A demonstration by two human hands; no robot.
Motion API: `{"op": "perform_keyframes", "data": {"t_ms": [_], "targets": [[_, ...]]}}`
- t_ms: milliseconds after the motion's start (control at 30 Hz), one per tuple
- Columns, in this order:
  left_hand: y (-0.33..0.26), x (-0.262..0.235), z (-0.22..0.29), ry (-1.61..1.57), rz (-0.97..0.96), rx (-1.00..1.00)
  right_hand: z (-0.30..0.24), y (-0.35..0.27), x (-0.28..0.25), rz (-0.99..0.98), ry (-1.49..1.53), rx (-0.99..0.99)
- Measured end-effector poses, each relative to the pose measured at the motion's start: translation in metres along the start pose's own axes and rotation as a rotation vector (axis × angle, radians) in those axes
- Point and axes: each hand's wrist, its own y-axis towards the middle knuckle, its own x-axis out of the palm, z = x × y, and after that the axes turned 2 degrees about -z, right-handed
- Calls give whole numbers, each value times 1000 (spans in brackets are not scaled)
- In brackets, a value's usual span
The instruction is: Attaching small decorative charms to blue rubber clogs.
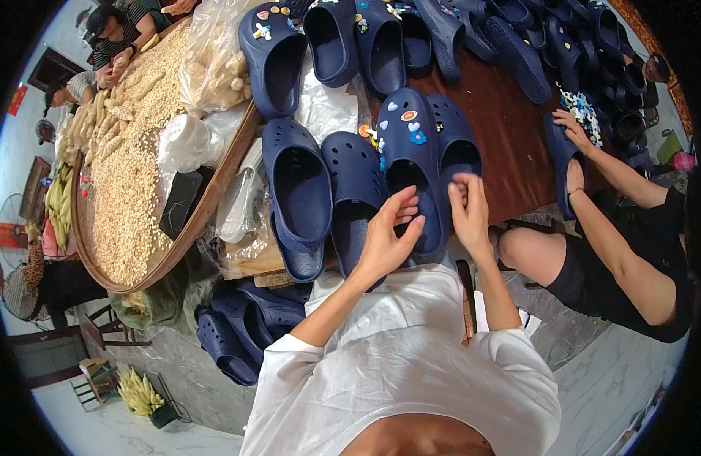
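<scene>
A navy clog lies in front of me, its toe set with small charms: pale hearts, a blue flower and a brown oval. My left hand is over its heel opening, fingers curled and thumb apart, with nothing visible in it. At the right edge of that clog, my right hand has bent fingers with a gap to the thumb; I see nothing between them. A second navy clog lies partly under the charmed one. Plain navy clogs stand to the left of my hands.
More clogs line the table's far side, several with charms. A round tray of pale kernels and cobs is at left. On the right, another person's hand is at a clog beside a pile of small charms. Clogs sit lower left.
</scene>
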Motion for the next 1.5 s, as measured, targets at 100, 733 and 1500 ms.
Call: {"op": "perform_keyframes", "data": {"t_ms": [100, 733, 1500], "targets": [[13, 12, -15, -346, -3, -100, 7, 41, 21, 76, -41, 35], [76, 51, -8, -1425, 283, -523, 32, 68, 18, 90, -218, 55], [3, 91, -38, -1178, 228, -507, 5, 22, -10, -256, -39, 238]]}}
